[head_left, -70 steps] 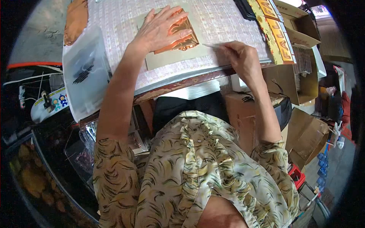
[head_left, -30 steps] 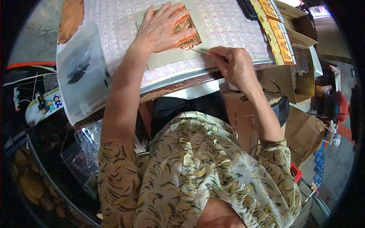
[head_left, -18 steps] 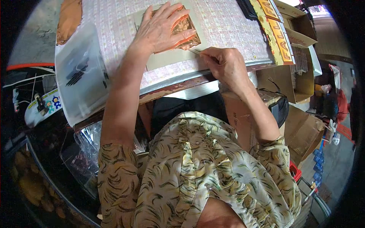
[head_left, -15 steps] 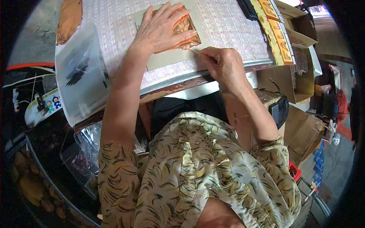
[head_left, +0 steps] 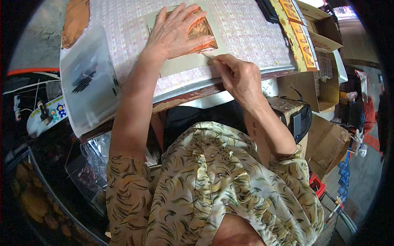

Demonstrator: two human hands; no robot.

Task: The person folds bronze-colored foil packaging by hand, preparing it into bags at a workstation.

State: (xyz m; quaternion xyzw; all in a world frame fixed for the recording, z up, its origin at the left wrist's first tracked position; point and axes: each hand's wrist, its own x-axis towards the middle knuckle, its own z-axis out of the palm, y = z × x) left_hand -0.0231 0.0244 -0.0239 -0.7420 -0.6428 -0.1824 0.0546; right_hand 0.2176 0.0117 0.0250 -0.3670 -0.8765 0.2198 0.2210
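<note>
A shiny copper-coloured foil sheet lies on a grey cardboard backing on the table. My left hand presses flat on the foil, fingers spread. My right hand pinches a thin pale stick, its tip touching the foil's lower right edge. The part of the foil under my left palm is hidden.
The table has a patterned pink-white cover. A clear plastic bag with dark items lies at the left edge. A brown foil piece sits far left. Cardboard boxes and yellow-red printed cards crowd the right.
My right hand moved left and toward me along the foil's lower edge with the stick, its tip now at the foil's edge. My left hand has stayed pressed on the foil.
</note>
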